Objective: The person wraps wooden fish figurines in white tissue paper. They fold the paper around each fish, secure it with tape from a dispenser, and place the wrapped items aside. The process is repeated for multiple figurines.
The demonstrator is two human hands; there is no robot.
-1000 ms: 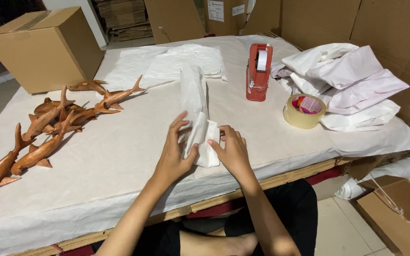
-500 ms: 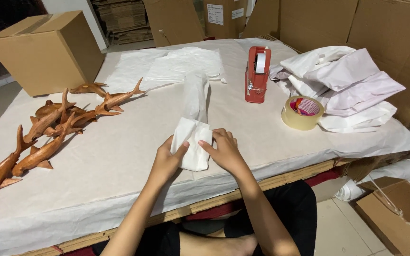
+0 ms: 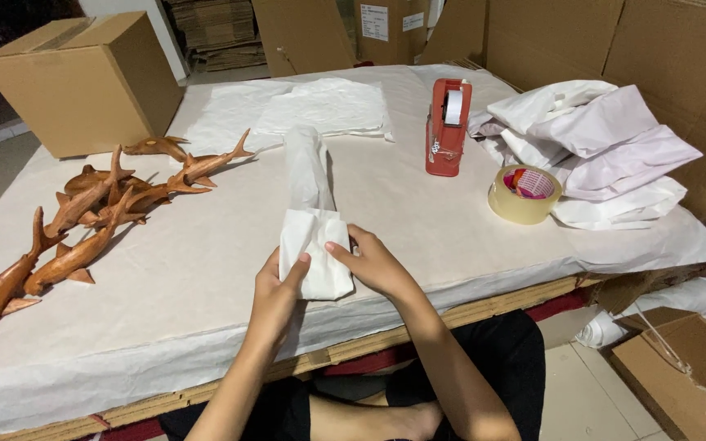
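Nearest to the camera, the person's legs in dark clothes and a bare foot show below the table (image 3: 206, 359) edge. Both forearms reach up over this edge.

The left hand (image 3: 275, 290) has its fingers curled around the left side of the white paper bundle (image 3: 310, 245), with the thumb pressed on the top of the folded lower end. The right hand (image 3: 373, 261) lies on the right side of the same end; its thumb points to the left and touches the paper, and the other fingers are bent behind the bundle, so they are partly hidden. Both hands grip the bundle. The bundle is long and narrow. It lies on the white paper cover of the table, near the front edge, and it stretches away from the person.

To the left, several wooden fish carvings (image 3: 83, 216) lie together in a loose row. To the right, a tape roll (image 3: 525, 194) lies flat, just beside a pile of white bags (image 3: 606, 155). Behind the roll stands a red tape dispenser (image 3: 447, 126).

Farther back, flat sheets of white paper (image 3: 320, 106) lie behind the bundle. A closed cardboard box (image 3: 83, 77) stands on the far left corner. More cardboard stands behind the table.
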